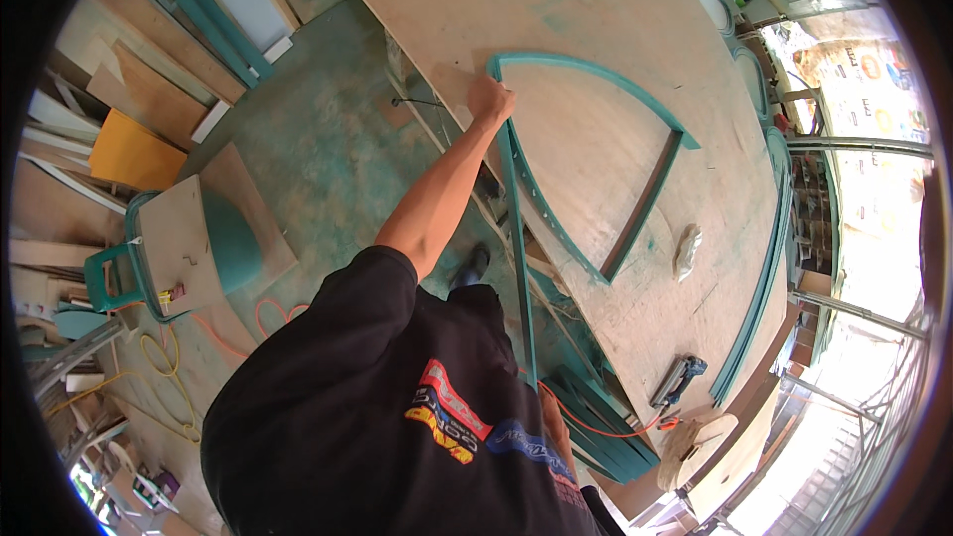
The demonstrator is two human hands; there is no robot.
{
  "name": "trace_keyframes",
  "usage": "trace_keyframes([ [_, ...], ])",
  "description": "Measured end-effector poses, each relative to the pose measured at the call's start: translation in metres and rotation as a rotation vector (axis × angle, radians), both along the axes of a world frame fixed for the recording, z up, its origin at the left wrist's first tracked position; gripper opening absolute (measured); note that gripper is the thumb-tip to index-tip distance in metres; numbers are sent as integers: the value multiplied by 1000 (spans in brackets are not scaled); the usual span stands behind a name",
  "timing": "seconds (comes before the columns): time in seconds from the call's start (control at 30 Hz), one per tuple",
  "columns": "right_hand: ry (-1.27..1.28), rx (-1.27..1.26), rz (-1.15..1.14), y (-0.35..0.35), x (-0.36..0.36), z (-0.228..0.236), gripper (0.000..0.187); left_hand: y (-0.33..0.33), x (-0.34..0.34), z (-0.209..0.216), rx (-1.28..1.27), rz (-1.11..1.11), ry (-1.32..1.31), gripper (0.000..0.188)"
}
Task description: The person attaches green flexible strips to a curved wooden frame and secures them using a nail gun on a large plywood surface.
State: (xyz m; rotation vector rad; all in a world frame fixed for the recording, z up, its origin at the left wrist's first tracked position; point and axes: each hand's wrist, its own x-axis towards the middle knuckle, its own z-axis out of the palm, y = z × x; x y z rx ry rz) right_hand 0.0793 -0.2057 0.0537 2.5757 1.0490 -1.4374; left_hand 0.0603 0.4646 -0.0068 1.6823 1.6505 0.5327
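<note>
My left hand (489, 99) is closed on the corner of a teal-painted, fan-shaped wooden frame (596, 74) lying flat on the big plywood worktable (596, 0). The frame looks assembled and painted on all three sides, so I judge the work well along. A long thin teal strip (523, 268) runs from that corner back toward my chest. My right hand is hidden behind my black shirt, so I cannot tell its grip.
</note>
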Motion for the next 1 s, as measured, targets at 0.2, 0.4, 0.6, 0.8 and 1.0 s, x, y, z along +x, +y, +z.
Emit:
trace_keyframes([
  [0.2, -48, 156, -52, -22, -6, -18, 41, -8, 0, 20, -48, -62, 76, 27],
  [0.4, 51, 106, -252, -24, -7, -20, 43, 0, -7, 17, 15, -29, 42, 32],
  [0.6, 156, 31, -419, -30, -16, -6, 55, 12, 28, -37, 43, -35, 111, 42],
  [0.8, 181, 274, -305, -20, 131, -3, 54, 156, -80, -149, 354, -207, 418, 54],
  [1.0, -887, 421, -881, -161, 310, -28, 43, 76, -13, -73, -80, 48, -71, 32],
])
